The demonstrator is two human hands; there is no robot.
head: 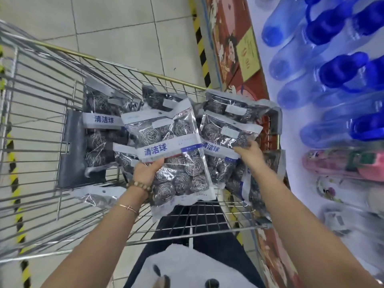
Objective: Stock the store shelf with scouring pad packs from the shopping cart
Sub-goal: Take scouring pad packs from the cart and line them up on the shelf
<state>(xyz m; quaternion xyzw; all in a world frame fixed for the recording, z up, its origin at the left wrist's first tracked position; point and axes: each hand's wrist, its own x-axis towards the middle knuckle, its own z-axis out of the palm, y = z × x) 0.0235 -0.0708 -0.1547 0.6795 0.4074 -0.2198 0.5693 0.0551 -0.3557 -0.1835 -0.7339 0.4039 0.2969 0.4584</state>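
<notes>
Cart (68, 49) wire filling 9 o'clock side, spare packs (99, 121) lying flat inside toward 10. At centre, L hand (145, 171) w/ fingers curled round left edge of lifted pack (176, 159), held tilted over cart's near end. Just toward 3, R hand (249, 154) w/ fingers bent onto lower edge of second pack (220, 136), lying among others in cart's 2 o'clock corner. Shelf (291, 125) w/ blue bottles (332, 65) along far right, 1 to 4 o'clock, beside cart.
</notes>
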